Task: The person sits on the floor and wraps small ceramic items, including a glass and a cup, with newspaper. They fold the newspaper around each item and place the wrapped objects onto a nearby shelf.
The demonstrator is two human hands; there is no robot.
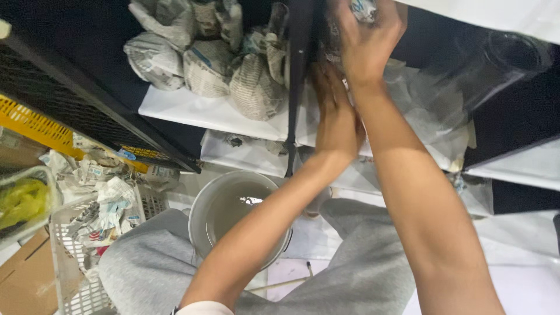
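Both hands reach up to the shelf (221,111). Right hand (367,41) has its grip closed on a newspaper bundle (363,8); left hand (335,116) sits flat beneath, grip open. A bucket (233,204) stands below.

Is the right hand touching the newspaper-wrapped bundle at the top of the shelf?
Touching. The head view shows the right hand with its fingers curled over the newspaper-wrapped bundle, no gap between them.

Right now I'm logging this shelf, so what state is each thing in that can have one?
Right hand: raised, fingers closed on a newspaper-wrapped bundle.
Left hand: reaching up beside the black upright; grip hidden.
Wrapped bundles on shelf: wrapped in newspaper, piled together.
White bucket: open, holds some water.
White basket: holds crumpled newspaper.
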